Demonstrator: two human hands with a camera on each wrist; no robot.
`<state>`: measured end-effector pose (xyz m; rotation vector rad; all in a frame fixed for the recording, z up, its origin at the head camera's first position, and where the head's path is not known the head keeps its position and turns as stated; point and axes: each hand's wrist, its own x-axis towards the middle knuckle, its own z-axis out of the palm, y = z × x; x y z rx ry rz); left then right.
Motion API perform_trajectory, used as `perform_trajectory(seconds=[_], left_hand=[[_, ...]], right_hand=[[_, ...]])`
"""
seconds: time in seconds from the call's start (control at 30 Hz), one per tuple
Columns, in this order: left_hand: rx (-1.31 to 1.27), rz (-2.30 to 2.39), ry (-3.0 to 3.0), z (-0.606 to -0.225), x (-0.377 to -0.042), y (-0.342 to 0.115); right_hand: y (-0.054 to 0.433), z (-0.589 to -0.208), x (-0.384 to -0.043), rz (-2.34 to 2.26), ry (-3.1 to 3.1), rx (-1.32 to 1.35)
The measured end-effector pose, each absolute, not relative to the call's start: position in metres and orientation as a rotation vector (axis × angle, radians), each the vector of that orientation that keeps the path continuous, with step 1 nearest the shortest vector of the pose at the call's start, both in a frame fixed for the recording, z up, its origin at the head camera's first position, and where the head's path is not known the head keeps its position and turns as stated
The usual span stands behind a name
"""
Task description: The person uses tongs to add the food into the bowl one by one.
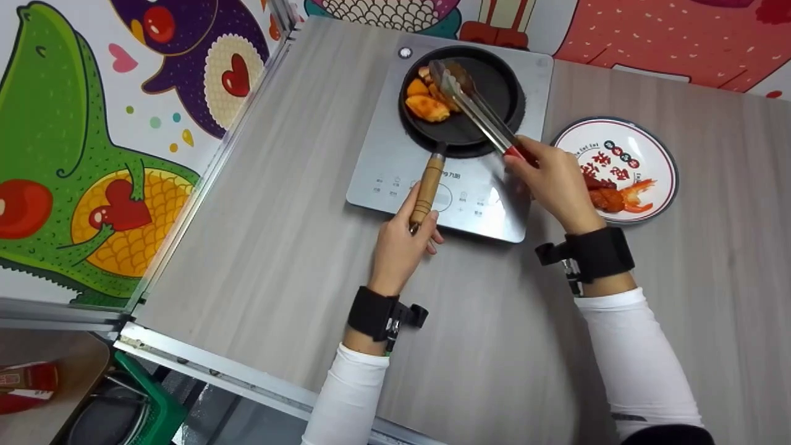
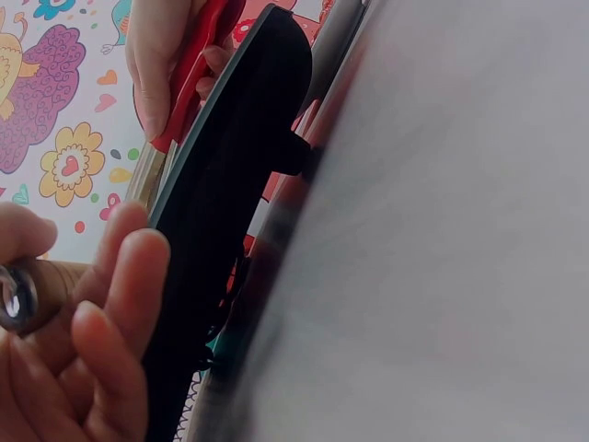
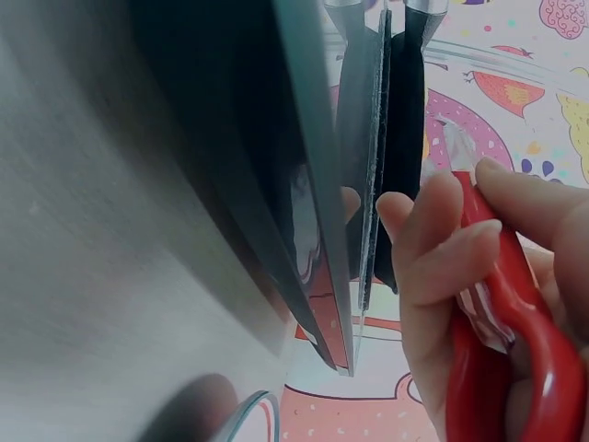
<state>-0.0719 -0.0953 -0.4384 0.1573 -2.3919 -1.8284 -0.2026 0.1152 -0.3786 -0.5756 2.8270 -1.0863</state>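
Observation:
A black frying pan [image 1: 497, 80] sits on a silver induction cooktop [image 1: 377, 167]. My left hand [image 1: 395, 253] holds its wooden handle [image 1: 426, 188] between thumb and fingers; the handle's metal-ringed end [image 2: 18, 296] shows in the left wrist view. Metal tongs [image 1: 485, 120] with red grips [image 3: 529, 304] are in my right hand [image 1: 556, 185], fingers wrapped round them. The tongs' tips are inside the pan, close beside several orange-brown food pieces [image 1: 427, 108] gathered on its left side. Part of that food is hidden behind the tips.
Right of the cooktop stands a white plate [image 1: 658, 151] with red print, bearing a cooked shrimp [image 1: 609, 199]. Cartoon-printed walls [image 1: 105, 93] border the table at the left and back. Below the table's front left edge is a green-rimmed basket [image 1: 157, 402].

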Motion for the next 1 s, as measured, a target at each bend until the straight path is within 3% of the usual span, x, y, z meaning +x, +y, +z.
perform_trajectory(seconds=[1.0], left_hand=[[0.159,-1.854,-2.376,-0.438,-0.073,-0.096]], right_hand=[[0.147,-0.386,-0.168,-1.166,2.933,-0.421]])
